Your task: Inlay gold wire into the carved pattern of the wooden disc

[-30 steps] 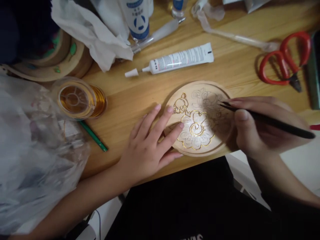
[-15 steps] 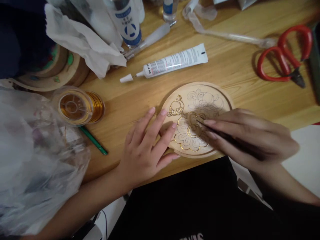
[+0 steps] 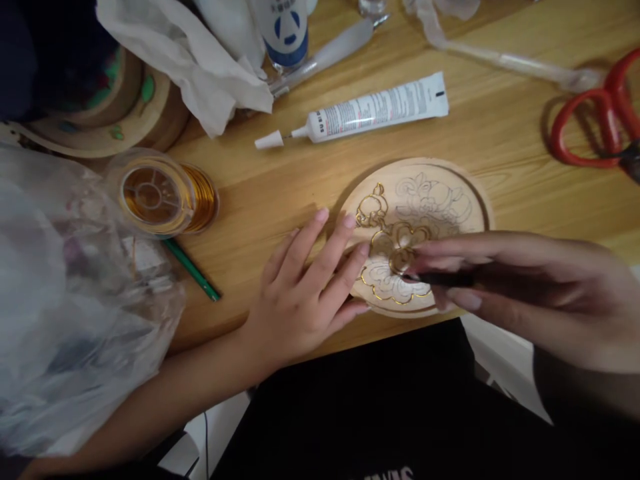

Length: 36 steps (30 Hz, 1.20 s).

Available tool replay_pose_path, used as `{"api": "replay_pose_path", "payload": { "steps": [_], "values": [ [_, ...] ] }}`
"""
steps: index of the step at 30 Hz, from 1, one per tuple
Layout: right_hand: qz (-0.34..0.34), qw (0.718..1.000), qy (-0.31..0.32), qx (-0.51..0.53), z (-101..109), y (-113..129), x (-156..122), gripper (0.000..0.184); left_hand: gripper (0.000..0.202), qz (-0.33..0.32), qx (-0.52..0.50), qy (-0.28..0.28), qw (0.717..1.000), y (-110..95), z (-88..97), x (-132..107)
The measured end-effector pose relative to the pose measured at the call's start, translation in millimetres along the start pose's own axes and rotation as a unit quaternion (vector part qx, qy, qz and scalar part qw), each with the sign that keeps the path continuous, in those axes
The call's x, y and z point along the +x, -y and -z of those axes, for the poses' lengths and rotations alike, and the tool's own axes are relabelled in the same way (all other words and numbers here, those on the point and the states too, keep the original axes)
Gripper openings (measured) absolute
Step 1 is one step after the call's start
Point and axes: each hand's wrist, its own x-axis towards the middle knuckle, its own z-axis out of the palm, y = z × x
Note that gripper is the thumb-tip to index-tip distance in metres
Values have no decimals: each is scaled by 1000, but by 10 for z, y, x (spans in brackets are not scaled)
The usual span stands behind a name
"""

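Observation:
A round wooden board lies near the table's front edge, drawn with a flower pattern in pencil lines. Gold wire follows some of the petals and a small figure at upper left. My left hand lies palm down with fingers spread, its fingertips at the board's left rim. Over the board's lower right, my right hand holds slim dark tweezers, with one end near the flower's middle. The fingers and shadow partly hide the tweezers and the right side of the pattern.
Beyond the board lies a white glue tube with its cap in front of the nozzle. A spool of gold wire, a green pencil and a plastic bag are at left. Red-handled scissors lie at right.
My right hand has turned, and the dark tweezers now lie flatter, with their near end lower over the flower. The view has shifted, while my left hand stays at the board's rim.

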Motion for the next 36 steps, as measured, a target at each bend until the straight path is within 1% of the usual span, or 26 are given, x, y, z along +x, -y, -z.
{"api": "replay_pose_path", "payload": {
  "steps": [2, 3, 5, 7, 9, 10, 12, 17, 20, 24, 32, 36],
  "values": [
    [-6, 1000, -1, -25, -5, 31, 19, 43, 53, 1, -2, 2, 1000, -3, -2, -1],
    [-4, 999, -14, -47, -21, 44, 33, 41, 53, 2, -3, 0, 1000, -4, -3, -2],
    [17, 991, -42, -122, -66, 55, 65, 35, 52, 2, -1, -4, 1000, -5, -6, -2],
    [63, 968, -61, -236, -114, 42, 89, 32, 51, 3, 2, -6, 1000, -3, -4, 1],
    [110, 931, -68, -340, -152, 16, 98, 32, 51, 0, 7, -1, 1000, -1, 6, 8],
    [127, 916, -67, -374, -167, 2, 99, 33, 51, -2, 9, 3, 1000, 0, 13, 11],
    [154, 899, -70, -405, -191, -18, 97, 34, 52, -5, 10, 7, 1000, 0, 29, 19],
    [165, 877, -98, -441, -242, -36, 131, 26, 50, 1, 10, 13, 1000, -5, 43, 29],
    [198, 875, -118, -425, -262, -62, 173, 25, 50, -4, 6, 4, 1000, -5, 31, 30],
    [232, 877, -125, -402, -272, -113, 215, 24, 49, -2, 5, 0, 1000, -3, 22, 27],
    [236, 878, -123, -399, -274, -142, 224, 23, 47, 1, -2, -2, 1000, -4, 28, 34],
    [244, 870, -125, -411, -272, -143, 223, 21, 47, 1, 0, -5, 1000, -9, 19, 31]
  ]
}}
